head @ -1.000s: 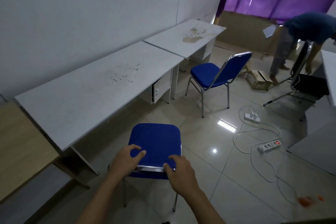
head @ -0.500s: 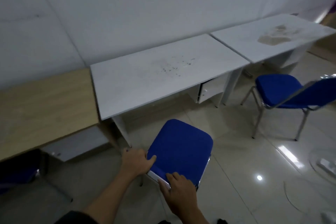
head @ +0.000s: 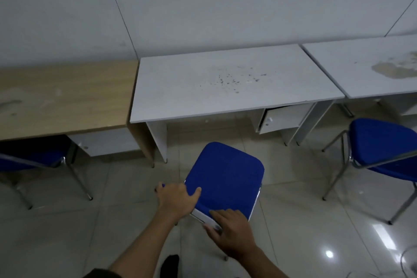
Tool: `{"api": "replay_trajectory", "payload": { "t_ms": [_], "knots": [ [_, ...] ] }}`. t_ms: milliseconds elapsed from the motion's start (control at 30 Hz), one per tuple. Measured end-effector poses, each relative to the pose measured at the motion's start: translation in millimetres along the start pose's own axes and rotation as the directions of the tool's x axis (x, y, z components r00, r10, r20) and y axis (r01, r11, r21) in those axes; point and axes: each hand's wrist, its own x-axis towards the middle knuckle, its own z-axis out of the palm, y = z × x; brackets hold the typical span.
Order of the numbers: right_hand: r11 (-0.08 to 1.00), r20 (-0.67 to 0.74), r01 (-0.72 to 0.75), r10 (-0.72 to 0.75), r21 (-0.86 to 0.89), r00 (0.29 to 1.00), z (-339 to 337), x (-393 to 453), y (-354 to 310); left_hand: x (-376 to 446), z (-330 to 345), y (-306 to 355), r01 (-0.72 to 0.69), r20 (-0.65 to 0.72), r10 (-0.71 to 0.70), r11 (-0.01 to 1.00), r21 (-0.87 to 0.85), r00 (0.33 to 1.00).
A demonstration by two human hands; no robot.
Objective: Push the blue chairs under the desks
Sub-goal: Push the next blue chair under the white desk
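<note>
I see the blue padded chair with a chrome frame [head: 228, 176] standing on the pale tiled floor [head: 67, 232] just in front of the white rectangular desk [head: 225, 83], not yet under it. My left hand [head: 178, 198] and right hand [head: 232, 232] both curl their fingers over its backrest top. A second blue chair [head: 383, 149] stands to the right.

Two bare forearms, left hand [head: 177, 200], right hand [head: 232, 232], dark sleeve edge [head: 101, 274] at left elbow
</note>
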Motion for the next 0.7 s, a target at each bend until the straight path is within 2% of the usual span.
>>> {"api": "replay_trajectory", "payload": {
  "t_ms": [133,233,300,400,567,700],
  "knots": [
    [0.988,0.032,0.153,-0.154,0.021,0.988,-20.6,-14.0,61.5,-28.1,15.0,44.2,0.1,-0.041,-0.103,0.992,-0.081,0.994],
    [0.975,0.166,0.219,-0.22,0.025,0.961,-42.3,-16.7,108.5,-52.1,30.6,71.3,0.162,-0.022,-0.163,0.985,-0.068,0.986],
    [0.985,0.269,0.175,-0.168,-0.001,0.948,-56.8,-14.5,132.2,-66.3,40.2,80.2,0.165,-0.006,-0.166,0.983,-0.076,0.986],
    [0.997,0.333,0.073,-0.074,0.015,0.94,-62.9,-16.3,145.3,-74.0,46.9,82.7,0.144,-0.042,-0.152,0.976,-0.162,0.987],
    [0.942,0.258,-0.274,0.221,0.195,0.941,-56.0,-18.3,128.7,-69.5,45.7,80.0,0.106,-0.089,-0.129,0.967,-0.231,0.988],
    [0.871,0.259,-0.385,0.313,0.306,0.914,-52.5,-18.4,129.5,-67.0,47.6,77.2,0.077,-0.12,-0.109,0.967,-0.244,0.987]
  ]
}}
